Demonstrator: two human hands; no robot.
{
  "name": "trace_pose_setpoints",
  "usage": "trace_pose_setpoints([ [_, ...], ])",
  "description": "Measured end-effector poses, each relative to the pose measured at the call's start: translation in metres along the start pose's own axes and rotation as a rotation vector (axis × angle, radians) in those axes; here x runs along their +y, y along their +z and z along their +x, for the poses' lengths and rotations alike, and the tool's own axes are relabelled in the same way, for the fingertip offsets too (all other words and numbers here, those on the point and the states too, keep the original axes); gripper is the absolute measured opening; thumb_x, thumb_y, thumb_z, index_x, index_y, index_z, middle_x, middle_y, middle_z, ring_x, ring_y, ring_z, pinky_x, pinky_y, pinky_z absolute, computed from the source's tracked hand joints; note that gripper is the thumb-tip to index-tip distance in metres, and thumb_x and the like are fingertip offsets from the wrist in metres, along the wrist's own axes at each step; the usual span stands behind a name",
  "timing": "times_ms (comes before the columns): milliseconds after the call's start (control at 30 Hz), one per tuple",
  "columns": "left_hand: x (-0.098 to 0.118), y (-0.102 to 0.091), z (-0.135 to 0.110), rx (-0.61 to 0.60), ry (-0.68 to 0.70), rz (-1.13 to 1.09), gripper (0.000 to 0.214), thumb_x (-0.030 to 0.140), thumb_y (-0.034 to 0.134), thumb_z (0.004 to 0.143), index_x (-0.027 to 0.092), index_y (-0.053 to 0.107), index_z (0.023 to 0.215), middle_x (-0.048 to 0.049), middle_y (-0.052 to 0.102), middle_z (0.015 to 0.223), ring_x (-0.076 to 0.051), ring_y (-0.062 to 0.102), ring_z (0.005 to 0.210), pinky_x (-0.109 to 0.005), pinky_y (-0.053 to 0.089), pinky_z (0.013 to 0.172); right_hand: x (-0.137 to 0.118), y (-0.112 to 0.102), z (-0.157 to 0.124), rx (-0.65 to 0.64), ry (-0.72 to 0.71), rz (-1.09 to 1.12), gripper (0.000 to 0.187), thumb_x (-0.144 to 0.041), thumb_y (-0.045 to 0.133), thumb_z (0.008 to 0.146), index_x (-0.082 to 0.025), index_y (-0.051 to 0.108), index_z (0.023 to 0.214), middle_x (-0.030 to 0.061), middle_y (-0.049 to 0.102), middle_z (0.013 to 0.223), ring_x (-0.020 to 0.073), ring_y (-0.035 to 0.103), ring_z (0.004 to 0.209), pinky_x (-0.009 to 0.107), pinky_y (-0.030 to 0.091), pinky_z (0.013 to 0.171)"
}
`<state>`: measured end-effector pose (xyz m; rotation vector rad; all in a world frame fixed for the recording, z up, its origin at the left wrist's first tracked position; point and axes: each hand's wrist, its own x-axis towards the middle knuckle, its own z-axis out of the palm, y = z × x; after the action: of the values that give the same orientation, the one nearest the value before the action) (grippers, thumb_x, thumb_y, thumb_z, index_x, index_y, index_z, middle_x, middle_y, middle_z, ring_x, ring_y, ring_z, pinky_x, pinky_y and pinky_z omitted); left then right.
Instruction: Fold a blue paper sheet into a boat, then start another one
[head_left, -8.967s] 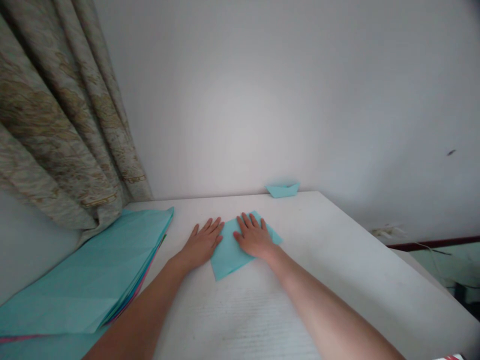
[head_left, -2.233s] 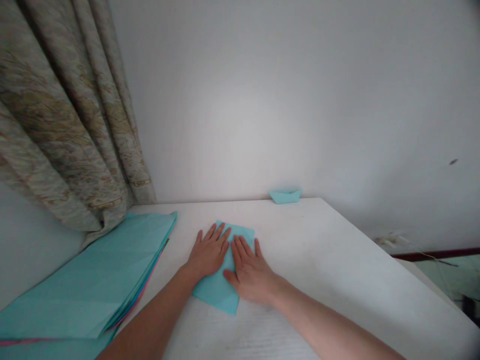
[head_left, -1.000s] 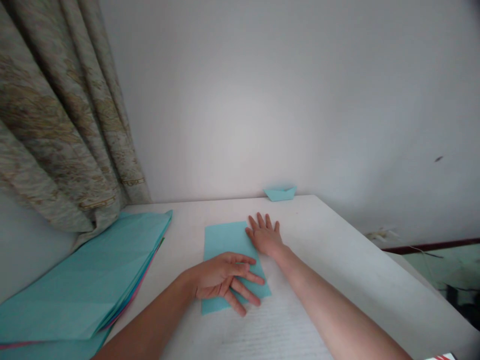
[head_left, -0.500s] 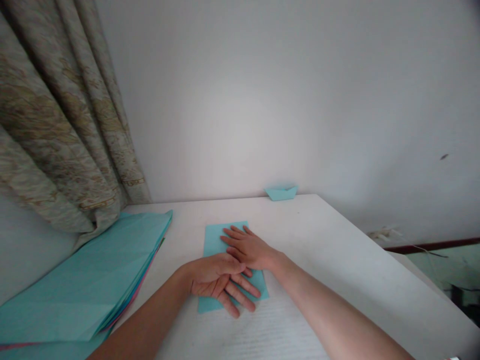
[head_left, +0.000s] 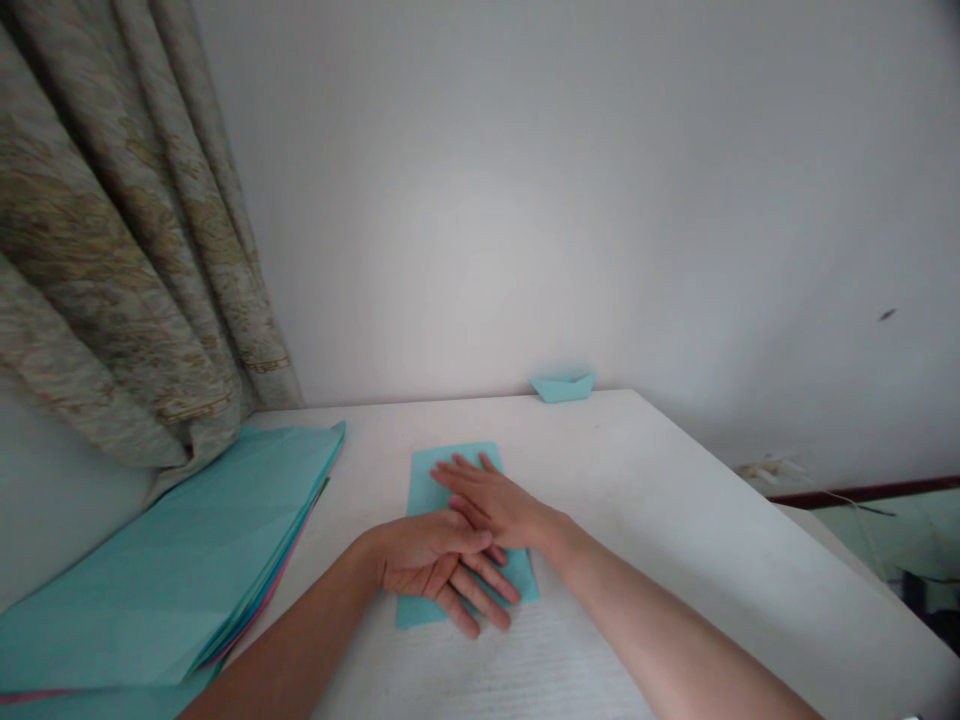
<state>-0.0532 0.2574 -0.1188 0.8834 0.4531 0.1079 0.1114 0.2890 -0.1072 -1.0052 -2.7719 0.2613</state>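
A light-blue sheet of paper (head_left: 426,492), rectangular in outline, lies lengthwise on the white table in front of me. Across its near part rests my left hand (head_left: 442,565), fingers spread and pointing right, with the thumb against my right hand. My right hand (head_left: 491,500) lies flat over the sheet's middle, its fingers stretched toward the upper left. The two hands overlap and cover much of the paper. Neither hand grips anything.
At the left lies a stack of large coloured paper (head_left: 202,550), light blue on top. A folded light-blue paper boat (head_left: 562,389) stands at the table's back edge by the wall. A patterned curtain (head_left: 142,220) hangs at the left. The table's right edge (head_left: 750,490) slants away.
My right hand has slid slightly left across the paper. My left hand and the sheet stay almost where they were.
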Motion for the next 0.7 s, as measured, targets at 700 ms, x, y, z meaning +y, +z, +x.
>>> trace_pose_setpoints([
  [700, -0.003, -0.008, 0.001, -0.065, -0.027, 0.013, 0.035, 0.039, 0.046, 0.088, 0.012, 0.061, 0.105, -0.019, 0.066, 0.107, -0.029, 0.063, 0.1, -0.041, 0.046, 0.078, 0.022, 0.01, -0.002, 0.037, 0.569, -0.122, 0.058, -0.045, 0.017, 0.093, -0.017, 0.02, 0.144, 0.0086, 0.012, 0.151, 0.0373, 0.002, 0.137, 0.068, 0.0, 0.1],
])
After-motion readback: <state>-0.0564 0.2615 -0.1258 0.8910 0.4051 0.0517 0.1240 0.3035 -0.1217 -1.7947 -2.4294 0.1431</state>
